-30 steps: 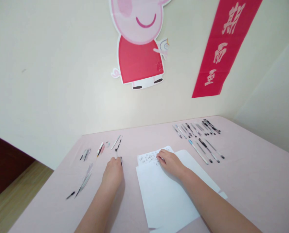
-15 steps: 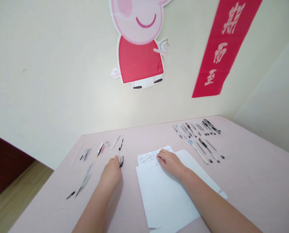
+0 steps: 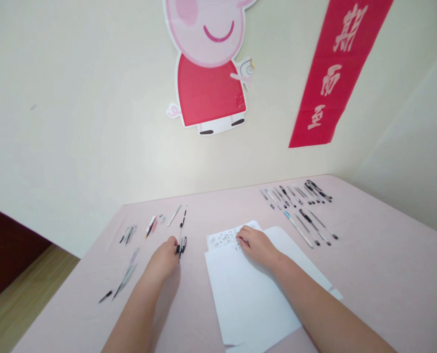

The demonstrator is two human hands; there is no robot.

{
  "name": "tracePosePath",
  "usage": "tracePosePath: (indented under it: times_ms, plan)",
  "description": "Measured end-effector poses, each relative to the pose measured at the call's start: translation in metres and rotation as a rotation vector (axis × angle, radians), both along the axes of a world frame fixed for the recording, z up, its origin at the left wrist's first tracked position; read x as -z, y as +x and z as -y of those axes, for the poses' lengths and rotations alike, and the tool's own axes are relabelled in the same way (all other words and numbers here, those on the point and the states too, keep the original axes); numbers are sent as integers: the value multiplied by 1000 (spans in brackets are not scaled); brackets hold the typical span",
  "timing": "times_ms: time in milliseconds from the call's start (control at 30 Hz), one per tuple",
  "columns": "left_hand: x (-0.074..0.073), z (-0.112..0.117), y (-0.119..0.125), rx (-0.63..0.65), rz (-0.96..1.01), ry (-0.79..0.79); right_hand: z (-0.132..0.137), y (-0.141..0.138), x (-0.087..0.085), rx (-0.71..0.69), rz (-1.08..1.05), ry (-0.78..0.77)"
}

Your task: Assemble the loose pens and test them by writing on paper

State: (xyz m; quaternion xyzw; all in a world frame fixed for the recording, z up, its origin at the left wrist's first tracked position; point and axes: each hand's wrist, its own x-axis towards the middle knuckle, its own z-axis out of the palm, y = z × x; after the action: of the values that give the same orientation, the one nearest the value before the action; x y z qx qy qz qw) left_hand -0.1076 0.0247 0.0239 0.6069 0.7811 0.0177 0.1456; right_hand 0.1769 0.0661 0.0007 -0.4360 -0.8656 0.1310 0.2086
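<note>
My left hand lies on the pink table, its fingers curled, with the fingertips on the black end of a pen that lies flat. My right hand rests on a white sheet with handwriting. Its fingers are curled, and a small dark tip shows under them. Blank white sheets lie under that wrist and forearm.
Pens and pen parts lie at the table's left: a far group, a small pair, and more near the left edge. A long row of pens lies at the right. The wall carries a cartoon pig cutout and a red banner.
My left hand has set its pen down flat on the table and drawn back a little toward me. The right hand has stayed on the written sheet.
</note>
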Motion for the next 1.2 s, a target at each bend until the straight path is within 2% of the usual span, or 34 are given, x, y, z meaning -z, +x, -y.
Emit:
tracePosePath:
  times_ms: [200, 267, 367, 500, 633, 733, 900, 1067, 1200]
  plan:
    - [-1, 1, -11, -37, 182, 41, 1, 1, -3, -3, -6, 0]
    - [-6, 2, -11, -54, 349, 83, 2, 0, -6, -6, -7, 1]
    - [-21, 6, -4, -17, 725, 148, 6, -4, -12, -19, -20, -1]
    - [-34, 10, 14, 43, 1061, 99, 16, -13, -25, -72, -94, -12]
    - [-27, 11, 37, -9, 1400, 59, 29, -25, -37, -137, -209, -51]
    - [-17, 12, 55, -74, 1547, 15, 38, -33, -38, -138, -292, -111]
    - [-4, 13, 79, -87, 1572, 21, 44, -45, -29, -63, -307, -190]
    - [9, 11, 86, -67, 1392, 90, 43, -49, -16, -38, -236, -172]
    - [10, 7, 78, -16, 1166, 145, 39, -46, -9, -16, -146, -167]
